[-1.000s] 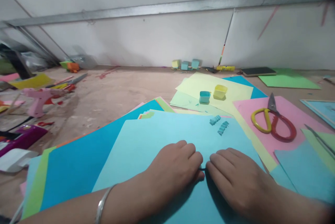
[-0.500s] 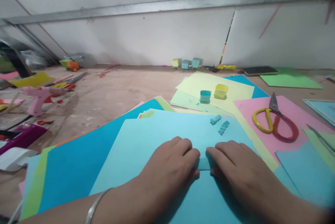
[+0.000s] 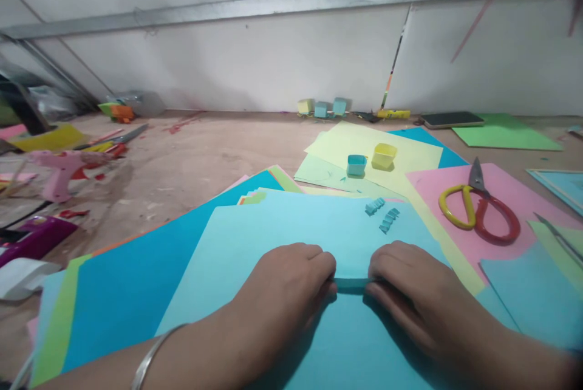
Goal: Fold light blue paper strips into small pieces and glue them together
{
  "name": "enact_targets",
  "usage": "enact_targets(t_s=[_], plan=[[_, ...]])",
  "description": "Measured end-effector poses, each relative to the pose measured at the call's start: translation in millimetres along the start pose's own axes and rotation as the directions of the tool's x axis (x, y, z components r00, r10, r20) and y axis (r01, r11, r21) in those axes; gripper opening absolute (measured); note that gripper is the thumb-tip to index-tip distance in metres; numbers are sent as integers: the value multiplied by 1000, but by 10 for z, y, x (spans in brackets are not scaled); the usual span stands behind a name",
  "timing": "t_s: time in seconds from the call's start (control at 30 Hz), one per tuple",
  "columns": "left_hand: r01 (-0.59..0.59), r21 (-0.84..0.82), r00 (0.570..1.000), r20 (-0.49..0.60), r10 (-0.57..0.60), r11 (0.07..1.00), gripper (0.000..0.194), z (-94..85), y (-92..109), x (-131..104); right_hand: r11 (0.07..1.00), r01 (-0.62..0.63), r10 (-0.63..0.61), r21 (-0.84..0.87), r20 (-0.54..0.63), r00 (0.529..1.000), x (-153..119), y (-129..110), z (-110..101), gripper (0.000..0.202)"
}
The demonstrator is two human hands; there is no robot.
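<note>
A narrow folded strip of light blue paper (image 3: pixel 351 284) stretches between my hands, above a stack of coloured sheets. My left hand (image 3: pixel 291 280) pinches its left end, thumb below and fingers on top. At the right end my right hand (image 3: pixel 410 283) grips it the same way. Under them lies a light blue sheet (image 3: pixel 255 238) on a darker blue one (image 3: pixel 136 280). Two pleated blue paper pieces (image 3: pixel 382 214) rest just beyond my right hand. Farther back stand a small blue paper box (image 3: pixel 356 165) and a yellow one (image 3: pixel 384 156).
Scissors (image 3: pixel 480 205) with yellow and red handles lie on pink paper at right, near tweezers (image 3: pixel 558 233). A pink glue gun (image 3: pixel 61 168) and a purple device (image 3: pixel 36 241) are at left. A phone (image 3: pixel 450 119) lies by the back wall.
My hands have moved slightly apart and tightened at the strip's ends. The strip between them now shows as a narrower, darker band.
</note>
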State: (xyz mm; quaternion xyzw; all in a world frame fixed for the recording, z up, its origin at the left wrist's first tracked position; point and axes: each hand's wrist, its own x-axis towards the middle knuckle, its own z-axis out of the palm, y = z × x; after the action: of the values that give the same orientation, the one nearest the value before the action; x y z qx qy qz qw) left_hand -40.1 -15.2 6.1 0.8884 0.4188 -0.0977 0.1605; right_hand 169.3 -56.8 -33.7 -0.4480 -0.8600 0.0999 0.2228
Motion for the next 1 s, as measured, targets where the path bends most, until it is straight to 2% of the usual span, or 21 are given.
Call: enact_targets(t_s=[0.23,0.47,0.73,0.93,1.0], plan=[[5,-5,999,-33,-5,1000,19,22,-10,27,994,-74,79,-84,54,995,31,-6,12,18],[42,-10,998,-55,-42,999,22,81,-47,50,992,-88,94,-89,66,993,43,29,32,18],[108,44,994,1,-108,993,20,18,-29,38,989,-112,119,-100,69,990,67,37,21,15],[157,39,987,-24,-156,987,9,-2,-71,14,976,-169,184,-141,101,978,57,85,-18,18],[169,17,985,-26,-168,986,12,-16,-95,-7,972,-199,209,-121,72,975,45,108,-31,11]])
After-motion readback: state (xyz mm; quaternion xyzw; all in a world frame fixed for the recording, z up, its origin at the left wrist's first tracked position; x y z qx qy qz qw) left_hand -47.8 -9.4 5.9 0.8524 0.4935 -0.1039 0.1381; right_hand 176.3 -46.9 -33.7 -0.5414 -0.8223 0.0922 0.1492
